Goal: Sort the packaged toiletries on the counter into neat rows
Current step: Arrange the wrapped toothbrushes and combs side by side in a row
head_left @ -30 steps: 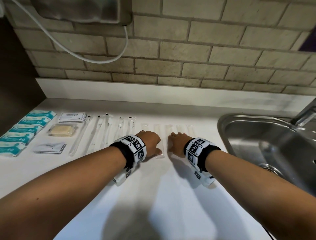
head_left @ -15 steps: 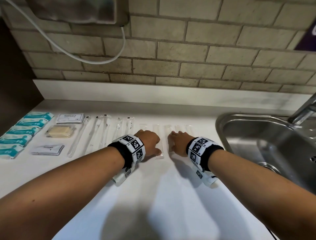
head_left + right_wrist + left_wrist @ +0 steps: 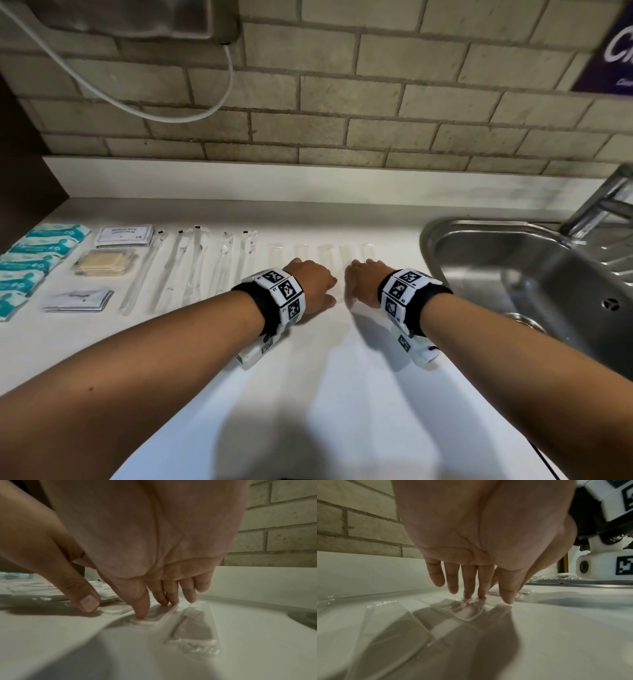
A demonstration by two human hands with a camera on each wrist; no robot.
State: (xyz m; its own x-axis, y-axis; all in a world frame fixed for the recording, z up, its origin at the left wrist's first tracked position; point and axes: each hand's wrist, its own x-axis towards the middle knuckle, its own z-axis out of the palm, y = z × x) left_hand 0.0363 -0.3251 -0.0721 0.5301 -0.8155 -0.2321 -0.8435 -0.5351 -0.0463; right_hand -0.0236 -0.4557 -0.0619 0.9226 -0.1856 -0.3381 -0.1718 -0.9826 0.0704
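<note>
Rows of packaged toiletries lie on the white counter: teal packets far left, a shampoo sachet, a tan bar in wrap, long clear-wrapped sticks, and clear flat packets in the middle. My left hand lies over those flat packets, its straight fingertips touching one clear packet. My right hand is beside it, with its fingertips pressing a clear-wrapped packet; another packet lies just to its right.
A steel sink with a tap sits at the right, close to my right wrist. A brick wall and a white upstand back the counter. A white cable hangs from a wall unit at top left.
Both hands stay on the flat clear packets. The right hand has edged slightly right and forward; the left hand has hardly moved.
</note>
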